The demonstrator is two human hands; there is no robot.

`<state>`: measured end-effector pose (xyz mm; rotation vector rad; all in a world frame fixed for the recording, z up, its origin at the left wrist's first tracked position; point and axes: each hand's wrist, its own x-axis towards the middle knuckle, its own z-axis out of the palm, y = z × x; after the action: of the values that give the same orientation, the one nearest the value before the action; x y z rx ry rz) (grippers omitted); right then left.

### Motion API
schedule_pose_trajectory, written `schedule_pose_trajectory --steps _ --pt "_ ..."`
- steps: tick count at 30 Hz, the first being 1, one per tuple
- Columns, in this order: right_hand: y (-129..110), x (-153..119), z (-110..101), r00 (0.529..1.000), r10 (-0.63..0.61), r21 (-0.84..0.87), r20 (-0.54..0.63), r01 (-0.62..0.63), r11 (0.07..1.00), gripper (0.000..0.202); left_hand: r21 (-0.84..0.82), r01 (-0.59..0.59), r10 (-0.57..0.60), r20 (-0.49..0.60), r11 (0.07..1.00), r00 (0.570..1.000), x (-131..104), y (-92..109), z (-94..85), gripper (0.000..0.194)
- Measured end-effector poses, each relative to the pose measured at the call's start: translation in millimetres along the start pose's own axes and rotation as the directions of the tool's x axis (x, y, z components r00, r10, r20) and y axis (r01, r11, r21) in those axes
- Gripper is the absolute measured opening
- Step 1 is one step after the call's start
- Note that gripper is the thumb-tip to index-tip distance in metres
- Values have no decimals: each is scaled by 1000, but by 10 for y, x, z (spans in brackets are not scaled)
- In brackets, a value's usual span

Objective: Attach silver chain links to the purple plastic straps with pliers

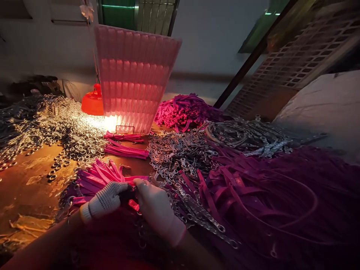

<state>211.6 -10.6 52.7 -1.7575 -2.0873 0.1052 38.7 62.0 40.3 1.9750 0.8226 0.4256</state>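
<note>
My left hand (pixel 105 200), in a dotted white glove, is closed at the lower centre around a small dark object (pixel 128 193). Its exact shape is hidden by the fingers. Close beside it on the right, my right hand (pixel 156 208), also gloved, is closed, its fingertips touching the dark object and the end of a pink strap (pixel 140 177). A small glossy red piece (pixel 134 204) shows between the hands. Just beyond my left hand, a fanned bundle of pink straps (pixel 92 178) with metal rings lies on the table.
Metal ring chains are heaped at left (pixel 81 138) and centre (pixel 180 153). A red lamp (pixel 92 103) hangs beside an upright translucent panel (pixel 135 78). Purple straps are piled at the back (pixel 188 110) and right (pixel 253 187). Brown tabletop (pixel 36 161) shows at left.
</note>
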Motion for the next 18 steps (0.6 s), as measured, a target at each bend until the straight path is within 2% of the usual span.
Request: schedule_pose_trajectory --steps 3,6,9,14,16,18 --pt "-36 65 -100 991 32 86 129 -44 995 39 -106 22 -33 -103 994 994 -58 -6 27 25" --pt "-48 157 -144 967 89 40 240 -101 994 25 -27 1 -6 -181 1000 983 -105 1 61 21" --pt "-44 190 -85 960 86 -70 268 -70 995 16 60 34 -21 -210 998 977 -137 -25 103 20" --pt "-14 119 97 954 -108 -220 280 173 960 13 129 41 -21 -154 991 988 -111 -93 152 23" --pt "-5 106 132 958 -140 -240 249 201 950 15 133 0 12 -96 991 995 -74 -73 90 25" --pt "4 102 126 959 -185 -233 216 234 944 19 131 -41 44 -19 991 999 -48 -4 -75 26"
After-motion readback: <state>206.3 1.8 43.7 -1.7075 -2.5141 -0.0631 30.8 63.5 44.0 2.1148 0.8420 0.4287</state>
